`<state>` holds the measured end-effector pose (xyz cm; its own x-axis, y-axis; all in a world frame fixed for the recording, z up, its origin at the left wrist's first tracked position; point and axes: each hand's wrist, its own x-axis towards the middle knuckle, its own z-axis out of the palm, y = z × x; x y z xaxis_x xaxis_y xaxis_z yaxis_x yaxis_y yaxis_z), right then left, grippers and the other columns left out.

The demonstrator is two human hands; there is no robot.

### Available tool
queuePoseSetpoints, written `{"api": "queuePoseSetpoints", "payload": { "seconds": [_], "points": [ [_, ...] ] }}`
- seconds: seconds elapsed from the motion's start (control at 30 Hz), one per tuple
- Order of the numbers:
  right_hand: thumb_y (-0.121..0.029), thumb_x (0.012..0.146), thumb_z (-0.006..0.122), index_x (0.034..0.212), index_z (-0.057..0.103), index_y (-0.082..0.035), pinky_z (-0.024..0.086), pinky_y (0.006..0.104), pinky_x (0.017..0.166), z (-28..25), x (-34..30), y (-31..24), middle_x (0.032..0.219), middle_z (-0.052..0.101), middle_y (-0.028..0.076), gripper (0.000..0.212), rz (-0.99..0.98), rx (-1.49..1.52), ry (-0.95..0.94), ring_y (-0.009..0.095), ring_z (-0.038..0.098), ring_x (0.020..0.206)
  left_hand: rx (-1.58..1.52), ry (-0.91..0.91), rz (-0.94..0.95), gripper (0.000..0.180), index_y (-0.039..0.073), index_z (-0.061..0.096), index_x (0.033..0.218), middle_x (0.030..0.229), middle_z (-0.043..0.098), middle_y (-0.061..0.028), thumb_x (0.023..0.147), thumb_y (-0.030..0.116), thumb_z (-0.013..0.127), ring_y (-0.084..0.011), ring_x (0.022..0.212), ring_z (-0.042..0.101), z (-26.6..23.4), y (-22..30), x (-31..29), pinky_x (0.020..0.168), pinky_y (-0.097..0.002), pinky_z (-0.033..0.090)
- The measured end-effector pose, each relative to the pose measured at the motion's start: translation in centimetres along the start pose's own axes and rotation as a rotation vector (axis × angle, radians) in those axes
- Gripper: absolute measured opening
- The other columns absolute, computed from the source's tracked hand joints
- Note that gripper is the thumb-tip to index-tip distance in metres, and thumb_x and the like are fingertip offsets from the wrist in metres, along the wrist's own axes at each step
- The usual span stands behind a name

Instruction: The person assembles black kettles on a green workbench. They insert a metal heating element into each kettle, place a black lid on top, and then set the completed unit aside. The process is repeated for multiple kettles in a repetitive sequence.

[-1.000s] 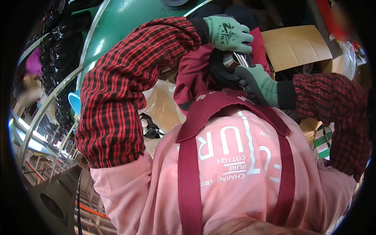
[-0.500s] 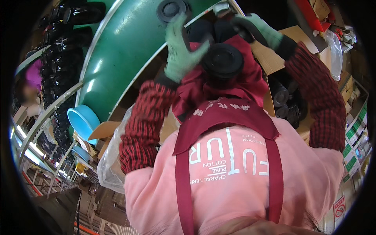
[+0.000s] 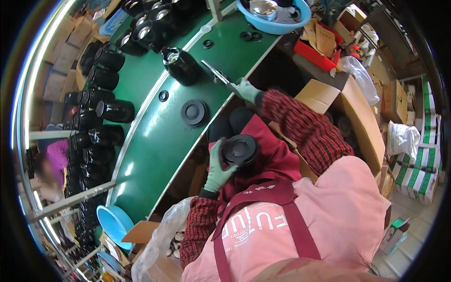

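My left hand [image 3: 219, 168], in a light green glove, grips the rim of a round black plastic lid-like part [image 3: 240, 150] above my lap. My right hand [image 3: 246, 90], gloved the same way, is closed on the dark handle of a long tool with a straight silver shaft [image 3: 213, 71]; its exact kind cannot be made out. The shaft points far left over the green table's edge. Lying on the green table [image 3: 149, 123] are another round black lid-like part [image 3: 194, 112] and a small black ring [image 3: 163, 96]. A glossy black pot-like vessel [image 3: 181, 66] lies tilted nearby.
Several black vessels [image 3: 116, 111] line the table's far left side. A blue basin [image 3: 274, 19] with metal and black parts stands at the back, another basin [image 3: 115, 224] at lower left. Right of my lap is an open carton [image 3: 361, 117]; beyond it, a red box [image 3: 319, 47].
The view has turned, showing more table. My left hand has closed on the black part over my lap. My right hand now holds the silver-shafted tool at the table's edge.
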<state>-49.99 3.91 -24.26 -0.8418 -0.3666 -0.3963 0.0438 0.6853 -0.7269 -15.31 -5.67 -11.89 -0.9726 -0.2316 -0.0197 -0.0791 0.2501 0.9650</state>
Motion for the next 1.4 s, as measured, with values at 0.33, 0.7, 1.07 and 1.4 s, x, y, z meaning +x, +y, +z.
{"api": "queuePoseSetpoints", "payload": {
  "seconds": [0.33,0.7,1.07,1.4],
  "points": [
    [-0.037,0.115,0.046,0.158,0.043,-0.006,0.044,0.0374,0.116,-4.1,-23.6,2.4,0.148,0.056,0.013,0.053,-0.573,0.445,0.282,0.022,0.056,0.135,0.522,0.396,0.243,0.056,0.002,0.043,0.158,0.159,0.048,-0.0135,0.106,0.017,0.057,-0.0291,0.144,0.048,5.7,-7.0,-2.6,0.124,-0.0447,0.036],
    [-0.041,0.110,0.057,0.131,0.065,-0.010,0.057,0.0348,0.078,-9.6,-16.9,8.3,0.103,0.067,0.007,0.038,-0.368,1.080,0.637,0.018,0.064,0.085,-0.622,0.854,-0.088,0.063,0.004,0.042,0.161,0.158,0.050,-0.0129,0.112,0.042,0.053,-0.0256,0.145,0.048,-6.3,-7.4,0.6,0.122,-0.0424,0.038],
    [-0.026,0.116,0.044,0.153,0.052,-0.002,0.044,0.0381,0.118,-0.4,-20.1,4.8,0.150,0.058,0.011,0.044,-0.511,0.766,-0.514,0.022,0.057,0.138,-0.129,-0.078,0.087,0.082,0.001,0.045,0.159,0.161,0.047,-0.0172,0.093,0.033,0.081,-0.0313,0.148,0.048,2.0,-1.1,3.3,0.125,-0.0409,0.036],
    [-0.034,0.112,0.055,0.159,0.045,-0.004,0.040,0.0359,0.121,-2.9,-22.4,3.6,0.158,0.051,0.007,0.056,-0.301,0.967,-0.457,0.017,0.047,0.146,-0.506,0.291,-0.045,0.053,-0.004,0.061,0.143,0.138,0.068,-0.0143,0.105,0.033,0.069,-0.0243,0.124,0.067,-4.3,-0.2,8.2,0.105,-0.0378,0.054]
  ]
}}
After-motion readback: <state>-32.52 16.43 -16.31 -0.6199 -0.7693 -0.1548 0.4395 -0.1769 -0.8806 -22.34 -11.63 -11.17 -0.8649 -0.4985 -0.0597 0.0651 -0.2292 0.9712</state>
